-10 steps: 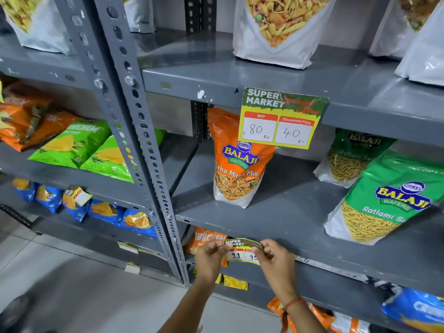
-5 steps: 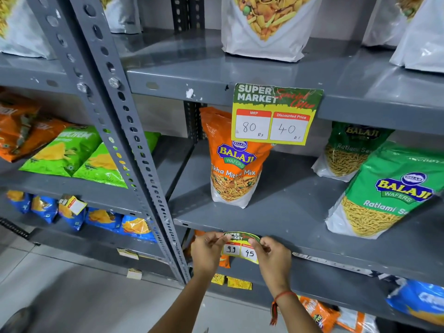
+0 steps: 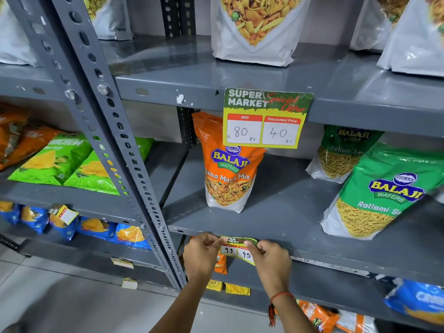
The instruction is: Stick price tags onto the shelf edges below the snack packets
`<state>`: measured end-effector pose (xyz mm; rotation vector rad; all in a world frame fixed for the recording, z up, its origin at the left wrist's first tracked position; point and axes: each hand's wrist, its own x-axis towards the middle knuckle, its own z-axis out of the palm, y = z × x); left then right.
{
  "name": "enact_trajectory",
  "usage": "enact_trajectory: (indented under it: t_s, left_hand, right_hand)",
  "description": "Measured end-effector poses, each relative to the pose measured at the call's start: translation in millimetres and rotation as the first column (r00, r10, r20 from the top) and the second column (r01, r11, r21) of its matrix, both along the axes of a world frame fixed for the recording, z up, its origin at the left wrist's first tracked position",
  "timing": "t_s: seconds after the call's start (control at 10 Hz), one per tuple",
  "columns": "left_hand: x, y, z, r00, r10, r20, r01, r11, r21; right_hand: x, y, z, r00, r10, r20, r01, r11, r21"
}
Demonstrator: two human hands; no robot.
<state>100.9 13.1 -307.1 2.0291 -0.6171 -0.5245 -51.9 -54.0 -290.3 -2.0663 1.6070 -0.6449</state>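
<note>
Raised to the grey metal shelf edge (image 3: 300,251), both hands (image 3: 200,257) (image 3: 272,261) pinch the paper tag (image 3: 236,248)

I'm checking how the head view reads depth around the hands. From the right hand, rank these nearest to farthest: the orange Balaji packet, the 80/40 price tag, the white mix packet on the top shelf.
From the right hand:
1. Orange Balaji packet, standing on the shelf just above the hand.
2. 80/40 price tag, on the next shelf edge up.
3. White mix packet, on the top shelf, farthest.
</note>
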Motion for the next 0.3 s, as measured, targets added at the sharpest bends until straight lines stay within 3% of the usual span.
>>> enact_trajectory:
  t_s: [0.3]
  left_hand:
    - [-8, 16, 0, 0.996, 0.094, 0.008, -0.093, 0.995, -0.042]
  right_hand:
    - [-39, -1, 1, 0.995, -0.035, -0.088, 0.041, 0.997, 0.06]
